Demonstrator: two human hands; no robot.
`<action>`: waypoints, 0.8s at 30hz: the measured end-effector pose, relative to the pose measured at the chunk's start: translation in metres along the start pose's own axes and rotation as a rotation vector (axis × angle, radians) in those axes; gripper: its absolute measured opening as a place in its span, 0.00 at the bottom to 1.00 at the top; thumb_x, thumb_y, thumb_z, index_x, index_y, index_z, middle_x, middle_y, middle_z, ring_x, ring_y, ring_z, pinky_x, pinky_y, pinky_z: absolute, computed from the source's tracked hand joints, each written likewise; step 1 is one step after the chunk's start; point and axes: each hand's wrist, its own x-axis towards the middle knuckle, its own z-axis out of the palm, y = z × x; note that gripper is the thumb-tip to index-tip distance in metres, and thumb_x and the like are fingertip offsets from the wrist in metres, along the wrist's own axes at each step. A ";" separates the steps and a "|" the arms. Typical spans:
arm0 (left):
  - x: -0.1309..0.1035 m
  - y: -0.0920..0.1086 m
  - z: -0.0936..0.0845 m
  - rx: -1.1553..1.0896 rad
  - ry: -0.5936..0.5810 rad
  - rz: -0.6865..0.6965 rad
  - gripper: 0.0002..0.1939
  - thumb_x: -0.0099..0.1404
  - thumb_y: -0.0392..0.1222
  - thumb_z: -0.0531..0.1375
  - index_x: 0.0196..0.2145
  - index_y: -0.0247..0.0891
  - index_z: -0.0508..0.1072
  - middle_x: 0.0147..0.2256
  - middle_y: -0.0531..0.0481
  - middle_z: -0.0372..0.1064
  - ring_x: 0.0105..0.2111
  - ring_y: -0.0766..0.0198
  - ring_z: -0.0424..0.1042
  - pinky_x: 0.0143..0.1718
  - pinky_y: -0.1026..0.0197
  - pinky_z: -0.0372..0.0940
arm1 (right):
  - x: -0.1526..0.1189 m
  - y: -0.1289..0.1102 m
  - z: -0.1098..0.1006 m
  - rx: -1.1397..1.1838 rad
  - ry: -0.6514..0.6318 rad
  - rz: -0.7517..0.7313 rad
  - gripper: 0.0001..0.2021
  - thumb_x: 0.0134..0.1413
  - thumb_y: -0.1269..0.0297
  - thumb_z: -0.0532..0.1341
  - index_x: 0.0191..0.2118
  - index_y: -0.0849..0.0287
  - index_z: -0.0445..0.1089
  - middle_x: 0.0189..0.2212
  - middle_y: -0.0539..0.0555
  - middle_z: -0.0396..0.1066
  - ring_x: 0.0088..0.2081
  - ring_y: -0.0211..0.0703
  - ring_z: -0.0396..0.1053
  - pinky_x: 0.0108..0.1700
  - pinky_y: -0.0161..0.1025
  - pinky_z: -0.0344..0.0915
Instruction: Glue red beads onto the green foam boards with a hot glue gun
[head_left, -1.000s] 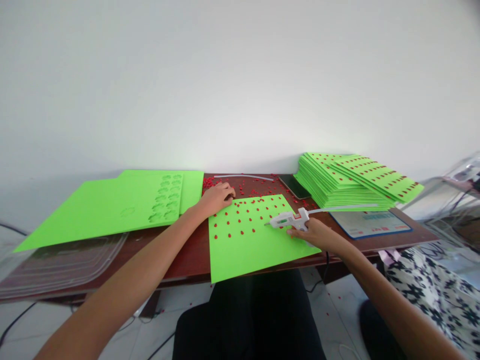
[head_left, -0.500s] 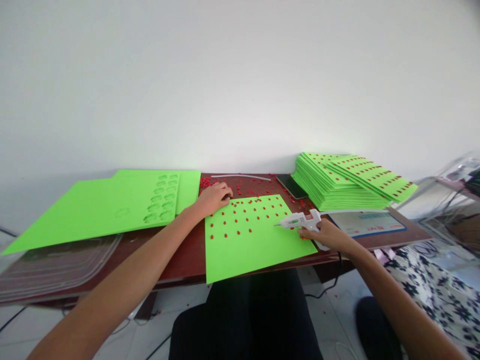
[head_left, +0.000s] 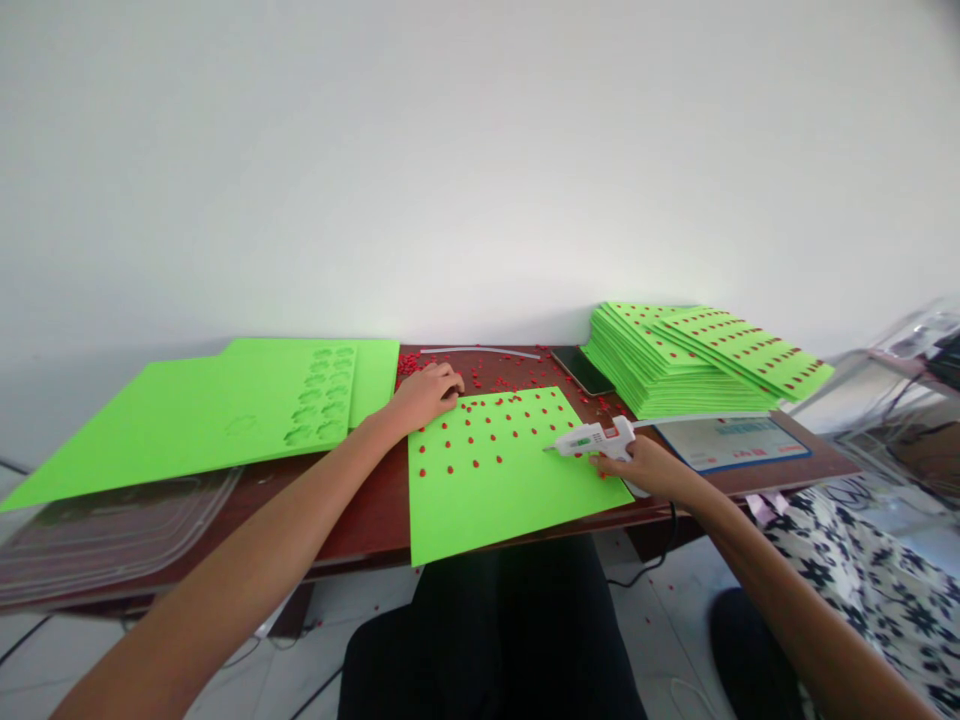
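A bright green sheet [head_left: 517, 500] lies on the dark red-brown table, with rows of small red pieces [head_left: 475, 464] on its upper part. My right hand [head_left: 645, 465] grips a white hot glue gun [head_left: 596, 438], and the nozzle points left, at or just above the green surface. At the sheet's far left corner is my left hand [head_left: 427, 394], its fingers curled and closed. What those fingertips hold, if anything, is hidden. Loose red pieces [head_left: 411, 362] are scattered beyond that hand.
A stack of green sheets [head_left: 660, 385] with red dots stands at the back right, beside a phone [head_left: 583, 371]. Larger green sheets [head_left: 202, 410] cover the left side, over a clear plastic lid [head_left: 112, 530]. A black cord [head_left: 652, 567] hangs below the glue gun.
My right hand and the glue gun have moved slightly left, bringing the nozzle nearer the row of red pieces. My left hand stays at the sheet's far corner.
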 end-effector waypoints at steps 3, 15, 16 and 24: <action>0.000 0.000 0.000 -0.004 0.005 0.001 0.10 0.69 0.40 0.56 0.44 0.44 0.76 0.44 0.48 0.70 0.43 0.58 0.70 0.45 0.57 0.64 | -0.002 -0.004 -0.001 0.025 0.016 -0.024 0.21 0.52 0.47 0.65 0.36 0.63 0.80 0.30 0.56 0.79 0.33 0.53 0.75 0.35 0.40 0.68; 0.001 0.009 -0.001 0.019 -0.018 0.036 0.22 0.69 0.34 0.54 0.57 0.49 0.72 0.49 0.47 0.69 0.46 0.56 0.69 0.49 0.55 0.65 | -0.003 -0.005 0.003 -0.110 0.038 -0.035 0.20 0.55 0.50 0.60 0.37 0.64 0.77 0.29 0.56 0.77 0.31 0.50 0.73 0.33 0.38 0.64; 0.001 0.011 -0.001 0.029 -0.030 0.071 0.26 0.69 0.32 0.52 0.60 0.51 0.70 0.50 0.47 0.68 0.47 0.56 0.69 0.50 0.55 0.64 | -0.004 -0.005 0.003 -0.123 0.041 -0.043 0.20 0.55 0.50 0.59 0.37 0.63 0.77 0.28 0.55 0.77 0.30 0.49 0.73 0.33 0.38 0.63; 0.006 0.007 0.008 0.094 -0.144 0.202 0.35 0.64 0.23 0.51 0.59 0.60 0.73 0.56 0.48 0.66 0.52 0.54 0.65 0.55 0.51 0.62 | -0.004 -0.006 0.003 -0.150 0.042 -0.057 0.20 0.55 0.51 0.58 0.37 0.64 0.78 0.27 0.55 0.75 0.29 0.49 0.71 0.32 0.38 0.62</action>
